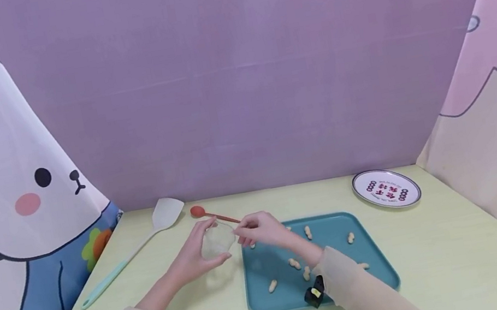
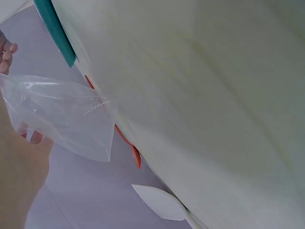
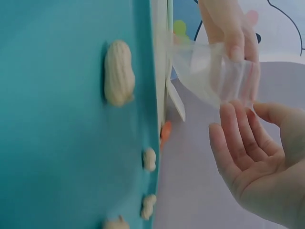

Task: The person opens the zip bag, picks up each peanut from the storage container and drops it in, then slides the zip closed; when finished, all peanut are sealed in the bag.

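Pale table (image 1: pixel 465 250) before me; on it a teal tray (image 1: pixel 273 267), with a spatula (image 1: pixel 144 242) well to its left and a plate (image 1: pixel 386 189) beyond its far right corner. My left hand (image 1: pixel 196 253) grips, and my right hand (image 1: pixel 264 229) pinches by its edge, a clear bag (image 1: pixel 217 239) raised just left of the tray; beyond lies a red spoon (image 1: pixel 197 211); peanuts (image 1: pixel 273 286) dot the tray

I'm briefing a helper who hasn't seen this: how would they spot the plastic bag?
Find the teal tray holding scattered peanuts, then look beside its far left corner. There the left hand holds the plastic bag in the air, the right hand at its edge. Unlike the red spoon and white-headed spatula nearby, it is see-through.
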Available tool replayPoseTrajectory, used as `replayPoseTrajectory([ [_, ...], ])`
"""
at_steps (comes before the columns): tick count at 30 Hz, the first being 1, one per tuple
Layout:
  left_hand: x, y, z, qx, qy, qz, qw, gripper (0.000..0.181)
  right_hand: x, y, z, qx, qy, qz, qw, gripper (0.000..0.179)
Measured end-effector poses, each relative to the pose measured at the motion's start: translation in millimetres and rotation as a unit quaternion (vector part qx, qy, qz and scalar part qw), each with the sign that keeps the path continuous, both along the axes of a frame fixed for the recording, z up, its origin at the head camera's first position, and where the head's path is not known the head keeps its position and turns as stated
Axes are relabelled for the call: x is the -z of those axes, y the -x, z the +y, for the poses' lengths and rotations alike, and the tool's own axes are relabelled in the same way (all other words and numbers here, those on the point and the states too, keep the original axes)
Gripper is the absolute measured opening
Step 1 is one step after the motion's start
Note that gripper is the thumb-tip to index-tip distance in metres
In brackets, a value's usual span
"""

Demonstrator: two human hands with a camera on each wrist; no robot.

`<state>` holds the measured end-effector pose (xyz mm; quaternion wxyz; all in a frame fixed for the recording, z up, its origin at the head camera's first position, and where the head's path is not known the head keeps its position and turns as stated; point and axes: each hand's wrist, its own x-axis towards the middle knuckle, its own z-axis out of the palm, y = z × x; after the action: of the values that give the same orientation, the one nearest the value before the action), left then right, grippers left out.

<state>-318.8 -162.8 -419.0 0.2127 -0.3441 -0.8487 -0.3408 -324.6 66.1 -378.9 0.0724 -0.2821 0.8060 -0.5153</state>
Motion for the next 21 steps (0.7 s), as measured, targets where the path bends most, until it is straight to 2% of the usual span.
replayPoseTrajectory([
  [5, 1.3, -1.2, 0.7, 0.006, -0.006, -0.014, 0.9999, 0.086, -11.0, -2.5, 28, -0.002, -0.031, 0.064, 0.9975, 0.024],
  [11, 1.9, -2.1, 0.2, -0.005, -0.008, -0.024, 0.9997, 0.085, -20.6, -1.3, 82, 0.024, -0.082, 0.13, 0.9878, 0.02],
  [16, 0.7, -1.4, -0.2, -0.008, -0.012, -0.029, 0.9995, 0.086, -21.6, -2.3, 129, 0.065, -0.085, 0.138, 0.9846, 0.019],
  [21, 0.4, -1.1, -0.7, -0.009, -0.011, -0.038, 0.9992, 0.086, -12.5, -6.8, 169, 0.118, -0.103, 0.116, 0.9809, 0.02],
])
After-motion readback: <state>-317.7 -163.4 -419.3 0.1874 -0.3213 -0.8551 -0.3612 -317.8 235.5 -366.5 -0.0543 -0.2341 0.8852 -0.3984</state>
